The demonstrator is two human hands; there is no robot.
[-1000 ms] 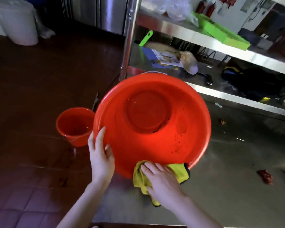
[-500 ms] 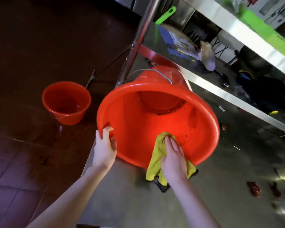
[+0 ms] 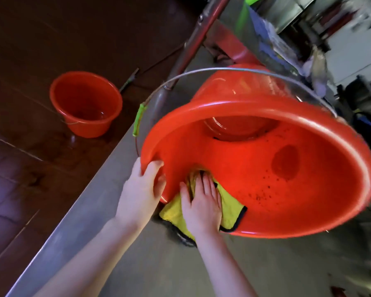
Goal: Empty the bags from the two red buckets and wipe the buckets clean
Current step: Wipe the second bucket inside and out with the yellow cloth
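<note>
On steel table (image 3: pixel 107 213): tipped bucket (image 3: pixel 266 179), hands at rim.

The near red bucket (image 3: pixel 255 174) is glossy, smooth plastic speckled with dark grime, with a thin wire handle (image 3: pixel 234 70). The yellow cloth (image 3: pixel 229 206) looks soft and napped. The steel tabletop (image 3: pixel 137 243) is dull brushed metal.

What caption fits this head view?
Left hand steadies the tipped bucket while the right hand wipes inside with a yellow cloth.
</note>
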